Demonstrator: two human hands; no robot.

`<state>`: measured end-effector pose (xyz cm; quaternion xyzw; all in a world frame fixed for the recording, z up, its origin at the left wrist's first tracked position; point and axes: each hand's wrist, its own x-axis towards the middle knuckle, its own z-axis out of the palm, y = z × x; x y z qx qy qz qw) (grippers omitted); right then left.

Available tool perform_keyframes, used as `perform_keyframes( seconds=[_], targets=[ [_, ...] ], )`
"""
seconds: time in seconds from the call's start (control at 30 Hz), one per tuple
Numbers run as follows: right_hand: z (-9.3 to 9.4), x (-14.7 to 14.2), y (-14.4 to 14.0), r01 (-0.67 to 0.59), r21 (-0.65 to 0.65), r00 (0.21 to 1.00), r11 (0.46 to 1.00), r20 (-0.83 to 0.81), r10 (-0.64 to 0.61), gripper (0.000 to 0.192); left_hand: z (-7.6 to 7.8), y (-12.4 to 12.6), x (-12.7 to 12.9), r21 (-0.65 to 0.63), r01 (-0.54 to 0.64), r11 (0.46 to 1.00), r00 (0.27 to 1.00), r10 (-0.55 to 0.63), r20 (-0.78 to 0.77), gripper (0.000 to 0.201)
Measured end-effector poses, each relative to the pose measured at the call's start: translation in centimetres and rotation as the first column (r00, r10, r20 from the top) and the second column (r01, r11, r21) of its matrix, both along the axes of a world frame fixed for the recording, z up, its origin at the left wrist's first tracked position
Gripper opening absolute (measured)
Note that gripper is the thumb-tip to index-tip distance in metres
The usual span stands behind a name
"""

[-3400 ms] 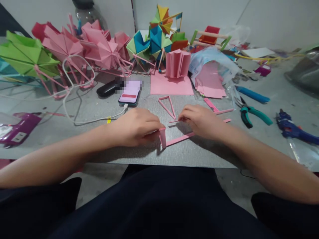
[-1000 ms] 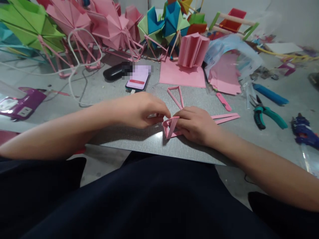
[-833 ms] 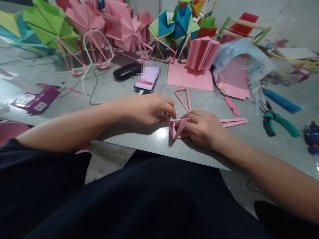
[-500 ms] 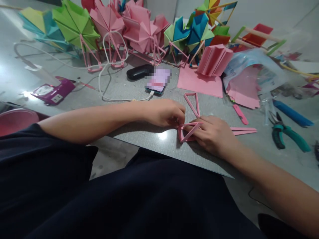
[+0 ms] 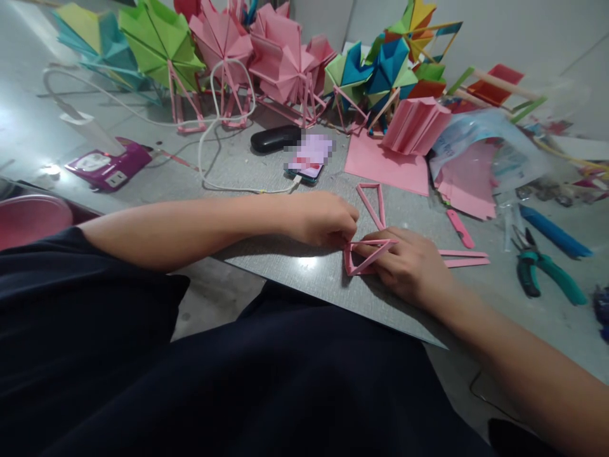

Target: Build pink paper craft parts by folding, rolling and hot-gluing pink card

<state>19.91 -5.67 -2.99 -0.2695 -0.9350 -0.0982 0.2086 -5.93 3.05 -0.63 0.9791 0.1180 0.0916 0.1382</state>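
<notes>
Head view: left hand (image 5: pixel 323 219), loose earlier, now pinches the pink frame (image 5: pixel 371 259); right hand (image 5: pixel 415 263) still grips it.

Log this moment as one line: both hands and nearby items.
left hand: at corner of pink strip frame | right hand: holding the frame | beyond: pink strip triangle | to the right: pink cutter, teal-handled pliers

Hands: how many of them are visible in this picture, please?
2: the left hand touches the left corner of the pink frame; the right hand is at its right side. No others show.
</notes>
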Motion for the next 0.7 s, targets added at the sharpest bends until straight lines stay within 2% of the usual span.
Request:
perform_keyframes(
  seconds=[0.33,0.47,0.57,0.7],
  targets=[
    [-0.5,0.1,0.3,0.015,-0.070,0.998,0.997,-0.053,-0.019,0.029,0.1,-0.1,0.3,0.044,0.007,0.999,1.000,-0.006,-0.024,0.013],
    [-0.5,0.2,0.5,0.000,-0.123,0.996,0.992,-0.087,-0.011,0.027,2.2,-1.0,-0.2,0.084,-0.052,0.995,0.988,0.063,-0.143,0.015],
    [-0.6,0.3,0.7,-0.013,-0.162,0.995,0.987,-0.095,-0.003,0.023,4.4,-2.0,-1.1,-0.011,-0.076,0.997,0.968,0.071,-0.241,0.017],
    [-0.7,0.3,0.8,-0.021,-0.182,0.992,0.983,-0.124,-0.002,0.024,6.3,-3.5,-1.8,-0.070,-0.121,0.990,0.931,0.089,-0.355,0.049]
  ],
)
